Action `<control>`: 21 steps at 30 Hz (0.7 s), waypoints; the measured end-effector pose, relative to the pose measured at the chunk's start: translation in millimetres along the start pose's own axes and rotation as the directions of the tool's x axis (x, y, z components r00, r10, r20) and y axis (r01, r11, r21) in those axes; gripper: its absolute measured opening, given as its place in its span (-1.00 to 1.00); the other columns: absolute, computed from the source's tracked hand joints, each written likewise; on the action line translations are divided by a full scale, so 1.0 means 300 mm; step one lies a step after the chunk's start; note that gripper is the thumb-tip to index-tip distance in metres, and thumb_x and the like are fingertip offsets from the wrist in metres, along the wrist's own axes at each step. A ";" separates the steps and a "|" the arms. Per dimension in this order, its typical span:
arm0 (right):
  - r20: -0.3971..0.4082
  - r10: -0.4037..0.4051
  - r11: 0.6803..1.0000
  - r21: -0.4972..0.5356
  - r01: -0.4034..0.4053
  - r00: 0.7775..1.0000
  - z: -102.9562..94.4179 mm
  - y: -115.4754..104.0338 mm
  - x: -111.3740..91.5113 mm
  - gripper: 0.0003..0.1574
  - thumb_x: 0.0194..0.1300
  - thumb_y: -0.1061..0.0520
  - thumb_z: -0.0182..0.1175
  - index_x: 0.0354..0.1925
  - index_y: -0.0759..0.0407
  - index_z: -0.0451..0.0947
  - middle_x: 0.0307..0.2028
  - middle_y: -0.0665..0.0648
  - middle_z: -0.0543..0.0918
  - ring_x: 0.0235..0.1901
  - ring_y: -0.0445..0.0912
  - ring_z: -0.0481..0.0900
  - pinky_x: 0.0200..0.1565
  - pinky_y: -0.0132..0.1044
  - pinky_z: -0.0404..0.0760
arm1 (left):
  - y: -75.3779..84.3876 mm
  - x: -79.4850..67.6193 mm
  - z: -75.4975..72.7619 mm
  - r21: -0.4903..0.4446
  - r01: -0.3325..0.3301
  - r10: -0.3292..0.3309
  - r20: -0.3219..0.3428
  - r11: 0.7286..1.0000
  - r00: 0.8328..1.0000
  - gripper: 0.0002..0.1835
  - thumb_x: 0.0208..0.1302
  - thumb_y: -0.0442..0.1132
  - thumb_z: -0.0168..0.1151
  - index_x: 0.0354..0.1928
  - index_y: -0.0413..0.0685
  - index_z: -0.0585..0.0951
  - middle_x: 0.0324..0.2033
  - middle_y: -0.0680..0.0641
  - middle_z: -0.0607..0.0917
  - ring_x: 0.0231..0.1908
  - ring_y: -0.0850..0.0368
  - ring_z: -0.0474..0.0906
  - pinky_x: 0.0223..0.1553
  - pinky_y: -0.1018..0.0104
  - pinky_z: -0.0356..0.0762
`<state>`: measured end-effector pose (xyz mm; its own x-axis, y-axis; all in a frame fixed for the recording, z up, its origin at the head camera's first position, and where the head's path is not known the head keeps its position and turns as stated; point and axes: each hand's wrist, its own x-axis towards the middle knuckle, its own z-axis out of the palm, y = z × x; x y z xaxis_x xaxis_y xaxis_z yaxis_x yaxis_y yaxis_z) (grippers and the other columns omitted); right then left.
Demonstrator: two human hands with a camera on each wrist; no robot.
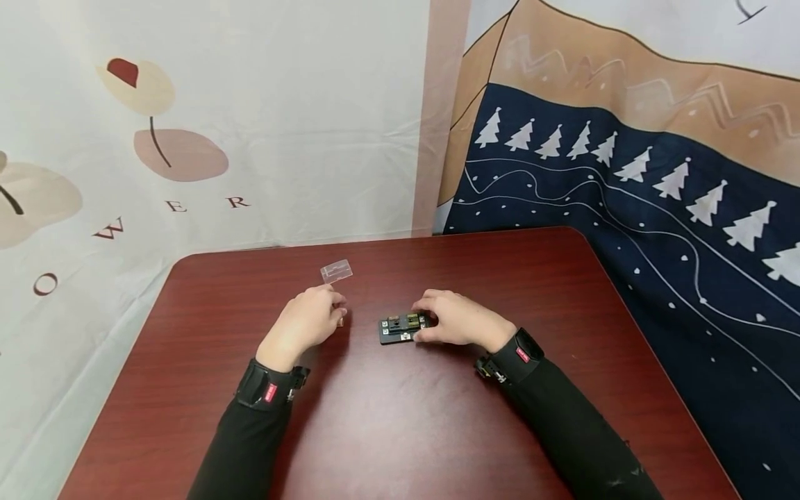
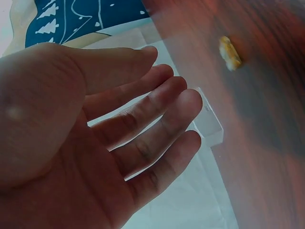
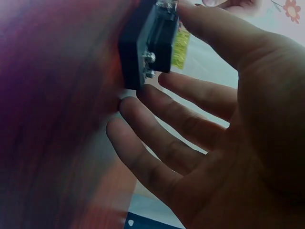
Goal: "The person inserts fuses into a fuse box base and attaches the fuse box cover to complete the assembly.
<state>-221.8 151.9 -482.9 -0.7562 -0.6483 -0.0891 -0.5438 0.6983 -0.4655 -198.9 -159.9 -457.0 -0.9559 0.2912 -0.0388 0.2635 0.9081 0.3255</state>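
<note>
A black rectangular base with silver screws at its ends lies on the table, bearing a smaller black block with yellow parts. My right hand holds its right end, thumb at the near edge and fingertips at the far side. To the left, my left hand hovers low over the table with its fingers gently bent and apart, nothing between them in the left wrist view. A small yellowish piece lies just beyond those fingertips; its kind is too blurred to tell.
A clear plastic cover lies beyond the left hand on the reddish-brown table. Printed cloth hangings stand close behind the table's far edge, and a dark blue one borders its right side.
</note>
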 end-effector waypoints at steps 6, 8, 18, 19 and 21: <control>0.013 0.001 0.997 -0.075 0.000 1.000 0.010 -0.014 0.002 -0.30 0.18 -0.14 0.53 0.23 0.07 0.68 -0.05 0.01 0.62 -0.14 -0.11 0.54 -0.03 -0.15 0.60 | -0.045 -0.028 0.001 0.031 0.008 -0.008 -0.016 0.999 1.000 -0.66 0.42 -0.17 0.31 0.14 -0.15 0.77 -0.01 -0.16 0.77 -0.03 -0.16 0.74 0.02 -0.20 0.67; 0.020 0.004 0.995 -0.098 -0.002 1.000 0.011 -0.015 0.002 -0.31 0.20 -0.13 0.52 0.24 0.08 0.68 -0.03 0.01 0.61 -0.10 -0.10 0.54 0.01 -0.13 0.61 | -0.056 -0.037 -0.004 0.029 0.017 -0.017 -0.018 0.999 1.000 -0.66 0.42 -0.16 0.32 0.13 -0.15 0.77 -0.03 -0.15 0.76 -0.05 -0.15 0.73 0.01 -0.18 0.68; 0.027 0.023 0.993 -0.118 -0.020 0.999 0.023 -0.013 0.002 -0.37 0.23 -0.09 0.49 0.22 0.08 0.69 -0.06 -0.01 0.59 -0.09 -0.09 0.51 0.01 -0.13 0.59 | -0.074 -0.052 -0.007 -0.016 0.026 -0.026 0.004 1.000 1.000 -0.80 0.38 -0.22 0.36 -0.03 -0.06 0.83 -0.13 -0.07 0.78 -0.18 -0.04 0.69 -0.08 -0.09 0.66; 0.026 0.025 0.993 -0.118 -0.022 0.999 0.025 -0.011 0.002 -0.38 0.23 -0.09 0.49 0.21 0.08 0.69 -0.07 -0.02 0.59 -0.10 -0.10 0.50 -0.01 -0.13 0.59 | -0.074 -0.049 -0.001 -0.015 0.024 -0.024 0.011 1.000 1.000 -0.82 0.37 -0.22 0.37 -0.06 -0.04 0.83 -0.14 -0.06 0.79 -0.18 -0.03 0.68 -0.07 -0.09 0.66; 0.026 0.030 0.993 -0.116 -0.026 0.999 0.028 -0.009 0.002 -0.38 0.22 -0.10 0.49 0.20 0.07 0.69 -0.07 -0.03 0.58 -0.10 -0.10 0.50 -0.02 -0.14 0.58 | -0.073 -0.043 0.013 -0.010 0.027 -0.026 0.020 1.000 0.999 -0.85 0.35 -0.22 0.40 -0.10 -0.01 0.84 -0.14 -0.05 0.79 -0.18 -0.03 0.67 -0.07 -0.09 0.66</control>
<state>-217.7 147.1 -489.1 -0.7621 -0.6351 -0.1262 -0.5622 0.7457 -0.3575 -191.8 -182.4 -467.3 -0.9597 0.2731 -0.0660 0.2366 0.9124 0.3340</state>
